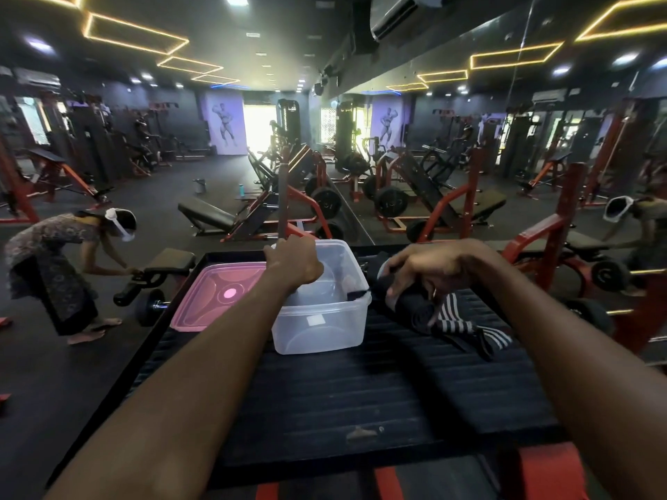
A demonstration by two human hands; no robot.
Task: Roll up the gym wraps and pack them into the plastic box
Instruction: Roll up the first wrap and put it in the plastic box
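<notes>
On the black bench (361, 391), the left hand (294, 259) grips the plastic box (321, 319) rim; the right hand (429, 268) holds a rolled wrap (408, 304). A loosened grip could let it unroll.

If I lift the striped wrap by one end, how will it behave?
The striped wrap probably droops and unrolls: its loose end lies limp in folds on the black ribbed surface. It seems light, soft fabric, unlikely to roll away or break.
</notes>
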